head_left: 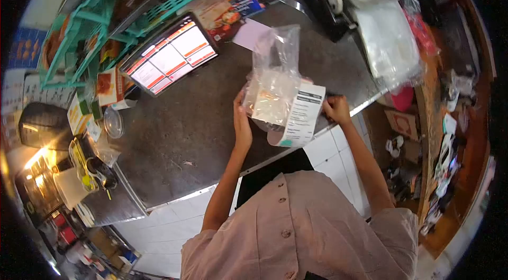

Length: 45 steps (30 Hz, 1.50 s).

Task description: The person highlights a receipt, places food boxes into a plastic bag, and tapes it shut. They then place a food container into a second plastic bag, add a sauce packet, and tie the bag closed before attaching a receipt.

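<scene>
A clear plastic bag [276, 50] with a pale, boxy packet [270, 102] inside is at the front edge of the dark table. My left hand [243, 125] holds the bag's left side, fingers laid along it and their tips partly hidden. A white printed receipt [302, 118] lies against the bag's right front, tilted, with a green patch at its lower end. My right hand [337, 109] is closed at the receipt's right edge, seemingly pinching it; its fingertips are hard to see.
A lit tablet [170, 55] stands at the back left before green plastic baskets [174, 2]. A pink paper [251, 34] lies behind the bag. At the back right are a black tape dispenser [328, 7] and stacked clear bags [389, 42]. A round clear lid [114, 122] sits left.
</scene>
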### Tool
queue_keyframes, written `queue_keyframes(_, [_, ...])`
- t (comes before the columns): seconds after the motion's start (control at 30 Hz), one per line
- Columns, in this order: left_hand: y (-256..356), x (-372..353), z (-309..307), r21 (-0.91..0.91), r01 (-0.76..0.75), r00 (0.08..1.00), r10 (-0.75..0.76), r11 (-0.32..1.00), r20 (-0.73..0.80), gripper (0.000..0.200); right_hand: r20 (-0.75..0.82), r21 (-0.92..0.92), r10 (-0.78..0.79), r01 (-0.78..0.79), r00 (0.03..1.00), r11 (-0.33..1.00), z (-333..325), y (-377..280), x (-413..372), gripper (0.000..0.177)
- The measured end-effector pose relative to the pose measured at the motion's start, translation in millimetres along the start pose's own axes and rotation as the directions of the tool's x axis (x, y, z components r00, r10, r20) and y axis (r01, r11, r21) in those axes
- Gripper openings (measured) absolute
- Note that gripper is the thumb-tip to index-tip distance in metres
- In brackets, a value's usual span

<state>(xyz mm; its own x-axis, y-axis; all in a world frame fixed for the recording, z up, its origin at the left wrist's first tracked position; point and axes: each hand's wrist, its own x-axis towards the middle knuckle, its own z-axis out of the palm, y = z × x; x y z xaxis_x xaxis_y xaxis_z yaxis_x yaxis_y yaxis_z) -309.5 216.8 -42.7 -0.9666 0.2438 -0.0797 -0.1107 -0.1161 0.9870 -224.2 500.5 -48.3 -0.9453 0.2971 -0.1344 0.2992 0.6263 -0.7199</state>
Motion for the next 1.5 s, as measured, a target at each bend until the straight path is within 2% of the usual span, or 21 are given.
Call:
queue_keyframes(0.03, [-5, 0, -3, 0.013, 0.009, 1.000, -0.009, 1.000, 0.003, 0.059, 0.043, 0.071, 0.075, -0.078, 0.996, 0.994, -4, -8, -1, 0.034])
queue_keyframes(0.13, [-9, -2, -9, 0.088, 0.080, 0.997, -0.078, 0.993, -0.020, 0.065, -0.035, 0.059, -0.001, 0.003, 0.999, 0.998, 3, 3, -1, 0.033])
queue_keyframes(0.2, [-8, 1, -10, 0.047, 0.072, 0.997, -0.073, 0.996, 0.006, 0.066, -0.049, 0.066, -0.020, 0.024, 0.999, 0.998, -1, -3, 0, 0.034])
queue_keyframes(0.3, [6, 4, -6, -0.035, 0.082, 0.997, -0.081, 0.996, 0.009, 0.068, -0.171, 0.257, 0.157, -0.109, 0.973, 0.960, 10, 4, -6, 0.030])
queue_keyframes(0.33, [12, 5, -5, -0.040, 0.075, 0.997, -0.076, 0.996, -0.015, 0.069, -0.169, 0.674, 0.301, -0.112, 0.939, 0.730, 16, 2, -14, 0.024])
queue_keyframes(0.43, [21, 3, -9, -0.087, 0.127, 0.989, -0.134, 0.988, -0.070, 0.070, -0.378, 0.634, 0.529, -0.204, 0.760, 0.746, 19, -23, -35, 0.023])
queue_keyframes(0.53, [27, 3, -6, -0.097, 0.216, 0.965, -0.227, 0.972, -0.128, 0.066, -0.482, 0.521, 0.393, -0.105, 0.783, 0.847, 50, -1, -44, 0.027])
queue_keyframes(0.57, [27, 3, -4, -0.093, 0.247, 0.953, -0.259, 0.965, -0.158, 0.064, -0.273, 0.522, 0.488, -0.298, 0.829, 0.799, 28, -40, -43, 0.027])
queue_keyframes(0.63, [3, 10, -13, -0.048, 0.251, 0.967, -0.253, 0.967, -0.021, 0.065, -0.234, 0.447, 0.467, -0.332, 0.853, 0.831, 45, -43, -35, 0.035])
queue_keyframes(0.7, [24, 8, 4, 0.114, 0.268, 0.963, -0.262, 0.957, -0.069, 0.064, -0.248, 0.415, 0.536, -0.411, 0.807, 0.812, 65, -38, -23, 0.045])
queue_keyframes(0.73, [35, 10, 8, 0.146, 0.244, 0.970, -0.239, 0.959, -0.054, 0.063, -0.242, 0.489, 0.575, -0.414, 0.781, 0.768, 68, -38, -21, 0.055])
queue_keyframes(0.83, [61, 8, 17, 0.069, 0.298, 0.952, -0.292, 0.952, -0.088, 0.059, 0.246, 0.656, 0.541, -0.550, 0.804, 0.517, 27, -62, -16, 0.056])
queue_keyframes(0.87, [34, 8, 8, -0.066, 0.257, 0.957, -0.264, 0.964, -0.123, 0.058, 0.161, 0.709, 0.552, -0.485, 0.818, 0.512, 39, -60, -20, 0.058])
queue_keyframes(0.9, [33, 4, 7, -0.111, 0.259, 0.954, -0.273, 0.959, -0.127, 0.056, 0.153, 0.801, 0.450, -0.377, 0.880, 0.465, 46, -58, -22, 0.064])
queue_keyframes(0.97, [36, -3, -2, -0.200, 0.265, 0.948, -0.293, 0.943, -0.125, 0.052, 0.123, 0.840, 0.423, -0.321, 0.898, 0.438, 65, -48, -24, 0.068])
queue_keyframes(1.03, [38, -12, -8, -0.306, 0.249, 0.949, -0.295, 0.919, -0.112, 0.043, 0.250, 0.860, 0.455, -0.412, 0.855, 0.300, 33, -106, -29, 0.055])
queue_keyframes(1.07, [52, -17, -3, -0.400, 0.228, 0.940, -0.308, 0.888, -0.148, 0.035, 0.235, 0.857, 0.414, -0.388, 0.880, 0.338, 16, -132, -28, 0.048])
queue_keyframes(1.2, [91, -21, -4, -0.449, 0.160, 0.962, -0.241, 0.879, -0.130, 0.034, 0.235, 0.866, 0.257, -0.322, 0.937, 0.383, -7, -159, -26, 0.050])
queue_keyframes(1.33, [117, -17, 5, -0.400, 0.124, 0.973, -0.190, 0.908, -0.128, 0.053, 0.192, 0.865, 0.163, -0.245, 0.968, 0.439, -28, -167, -25, 0.062])
queue_keyframes(1.43, [157, -27, 26, -0.187, 0.112, 0.981, -0.138, 0.976, -0.134, 0.056, 0.245, 0.915, 0.257, -0.311, 0.935, 0.257, -35, -163, -33, 0.060])
queue_keyframes(1.5, [160, -28, 37, -0.302, 0.158, 0.987, -0.159, 0.940, 0.020, 0.059, 0.325, 0.940, 0.189, -0.339, 0.926, 0.043, -22, -124, -39, 0.057])
